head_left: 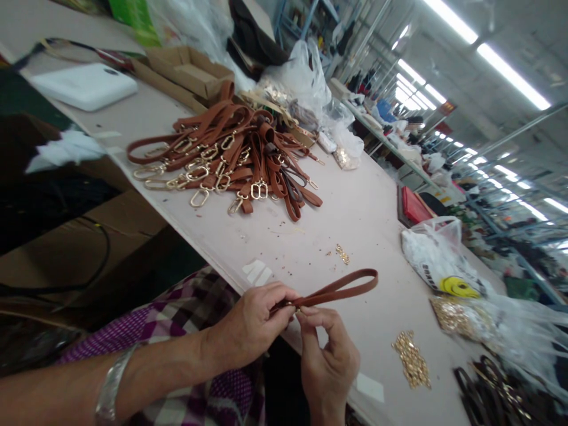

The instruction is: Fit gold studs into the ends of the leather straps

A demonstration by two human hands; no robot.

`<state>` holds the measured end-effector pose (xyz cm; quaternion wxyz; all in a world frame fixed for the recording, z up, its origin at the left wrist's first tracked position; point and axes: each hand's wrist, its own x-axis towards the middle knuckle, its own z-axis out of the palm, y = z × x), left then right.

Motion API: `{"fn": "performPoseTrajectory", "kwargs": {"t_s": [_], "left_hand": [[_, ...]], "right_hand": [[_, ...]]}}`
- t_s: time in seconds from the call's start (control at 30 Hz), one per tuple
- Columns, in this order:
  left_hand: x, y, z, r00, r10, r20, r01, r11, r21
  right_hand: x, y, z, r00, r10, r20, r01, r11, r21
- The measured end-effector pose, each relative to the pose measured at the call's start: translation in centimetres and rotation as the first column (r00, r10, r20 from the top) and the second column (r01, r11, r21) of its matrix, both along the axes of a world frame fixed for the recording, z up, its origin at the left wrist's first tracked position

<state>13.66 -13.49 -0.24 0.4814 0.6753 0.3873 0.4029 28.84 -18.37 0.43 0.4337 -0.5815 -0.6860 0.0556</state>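
A brown leather strap [350, 285] is folded into a long loop that points right, over the front edge of the table. My left hand [257, 316] is closed on its near end, thumb against fingers. Close beside it, my right hand [326, 349] pinches at the same end of the strap; a tiny gold glint shows between the fingertips, too small to name. Farther up the table lies a heap of similar brown straps [231, 142] with gold clasps and oval rings. To the right sits a small pile of gold metal pieces [412, 358].
A few gold pieces [342, 254] lie mid-table. Dark straps [497, 390] and a plastic bag of gold hardware [464, 316] are at the right. Cardboard trays [190, 71] and a white box-shaped item [84, 86] stand at the far left.
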Motion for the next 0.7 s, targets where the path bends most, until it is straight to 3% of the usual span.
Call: {"fn": "performPoseTrajectory", "kwargs": {"t_s": [0.23, 0.4, 0.5, 0.6, 0.7], "left_hand": [[-0.2, 0.1, 0.2, 1.0, -0.011, -0.023, 0.012, 0.999, 0.043], [-0.4, 0.1, 0.1, 0.999, -0.038, 0.02, 0.036, 0.994, 0.106], [-0.7, 0.4, -0.1, 0.995, -0.099, 0.026, 0.096, 0.988, 0.123], [-0.9, 0.6, -0.2, 0.986, -0.164, 0.026, 0.161, 0.983, 0.086], [-0.9, 0.6, 0.0, 0.98, -0.196, 0.041, 0.196, 0.981, 0.003]], "right_hand": [[-0.5, 0.0, -0.8, 0.999, -0.039, 0.009, 0.038, 0.993, 0.115], [-1.1, -0.3, -1.4, 0.976, -0.14, -0.165, 0.144, 0.989, 0.016], [-1.3, -0.2, -1.6, 0.888, -0.22, -0.404, 0.186, 0.975, -0.123], [-1.4, 0.0, -1.5, 0.745, -0.256, -0.616, 0.12, 0.96, -0.254], [-1.4, -0.1, -1.4, 0.656, -0.263, -0.708, 0.06, 0.953, -0.298]]}}
